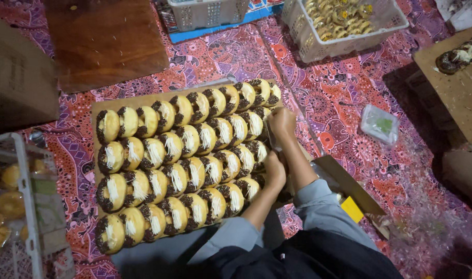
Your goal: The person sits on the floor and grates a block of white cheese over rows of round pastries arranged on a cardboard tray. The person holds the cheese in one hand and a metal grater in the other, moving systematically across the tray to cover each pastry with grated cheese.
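Observation:
A brown cardboard board lies on a patterned red cloth and carries several rows of doughnuts with chocolate sprinkles and grated white topping. My right hand hovers at the board's right edge, fingers pinched on what looks like a thin clear plastic bag hanging beside the doughnuts. Just below it, my left hand is curled against the rightmost doughnuts of the lower rows. Whatever it may hold is hidden. Both forearms come in from the lower right in grey sleeves.
A white basket of wrapped doughnuts stands at the back right, with a grey basket beside it. A dark wooden board and a cardboard box lie back left. A white rack stands lower left, and a small clear tub right.

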